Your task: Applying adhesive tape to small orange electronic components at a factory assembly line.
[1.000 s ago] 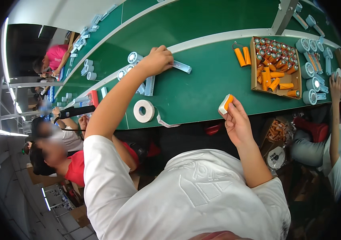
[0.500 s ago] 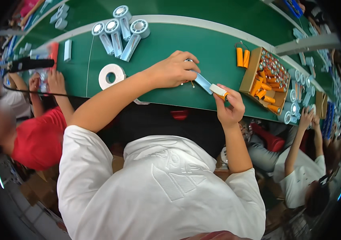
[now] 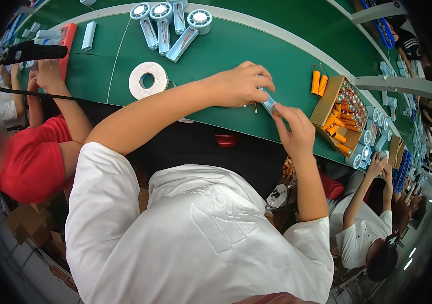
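Observation:
Over the green table's near edge my left hand (image 3: pixel 246 86) is closed round the head end of a light blue handheld fan housing (image 3: pixel 268 103). Its open handle points toward my right hand, and the head is mostly hidden under my fingers. A thin wire hangs below my left hand. My right hand (image 3: pixel 297 129) has its fingertips and thumb at the handle's far end. No battery shows between those fingers; whether one lies inside the handle is hidden.
Several light blue fans (image 3: pixel 161 30) lie at the back left, near a roll of white tape (image 3: pixel 148 81). To the right stands a cardboard box (image 3: pixel 322 109) of orange batteries, with two loose orange batteries (image 3: pixel 319 82) beside it. Co-workers sit on both sides; a black arm (image 3: pixel 36 52) juts in at left.
The orange battery with a white pad, earlier in my right hand, no longer shows. My right fingers have closed in on the handle's end. The whole view has shifted, so table things appear higher.

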`<state>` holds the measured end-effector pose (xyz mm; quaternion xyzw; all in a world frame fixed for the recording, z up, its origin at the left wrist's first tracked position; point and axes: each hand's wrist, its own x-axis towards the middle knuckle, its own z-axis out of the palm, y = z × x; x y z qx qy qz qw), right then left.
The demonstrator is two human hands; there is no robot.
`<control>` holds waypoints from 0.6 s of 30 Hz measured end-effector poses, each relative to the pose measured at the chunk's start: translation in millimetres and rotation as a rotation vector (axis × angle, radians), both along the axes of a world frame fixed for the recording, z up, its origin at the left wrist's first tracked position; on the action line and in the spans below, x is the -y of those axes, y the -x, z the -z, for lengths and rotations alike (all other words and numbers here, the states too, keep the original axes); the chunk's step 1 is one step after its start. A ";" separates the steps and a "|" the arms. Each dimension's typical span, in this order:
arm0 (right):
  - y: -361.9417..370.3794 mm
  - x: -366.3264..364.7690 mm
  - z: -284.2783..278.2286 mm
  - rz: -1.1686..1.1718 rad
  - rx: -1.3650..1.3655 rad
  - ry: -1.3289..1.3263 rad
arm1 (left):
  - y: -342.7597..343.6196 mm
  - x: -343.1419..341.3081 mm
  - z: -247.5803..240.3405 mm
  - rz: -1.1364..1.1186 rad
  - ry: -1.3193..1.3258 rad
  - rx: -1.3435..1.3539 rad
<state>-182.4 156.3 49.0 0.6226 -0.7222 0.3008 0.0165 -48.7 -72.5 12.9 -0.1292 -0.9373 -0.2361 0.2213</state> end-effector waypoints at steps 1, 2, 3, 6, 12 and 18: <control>-2.0 3.2 -9.0 0.009 -0.025 -0.113 | 0.0 0.3 0.0 0.003 -0.016 0.004; -3.2 6.8 -15.7 0.013 -0.029 -0.115 | 0.9 1.0 0.5 0.007 -0.019 -0.001; -4.7 11.1 -20.9 0.003 -0.084 -0.143 | 1.0 1.3 0.9 0.017 -0.041 -0.011; -4.8 24.7 -29.0 -0.034 -0.235 -0.215 | -0.2 3.1 5.0 0.040 -0.099 -0.028; -9.6 33.9 -36.0 -0.016 -0.365 -0.467 | -0.9 7.8 -3.5 0.079 -0.056 0.007; 4.1 36.7 -23.2 -0.096 -0.202 -0.326 | -0.3 7.3 2.2 0.061 -0.073 0.013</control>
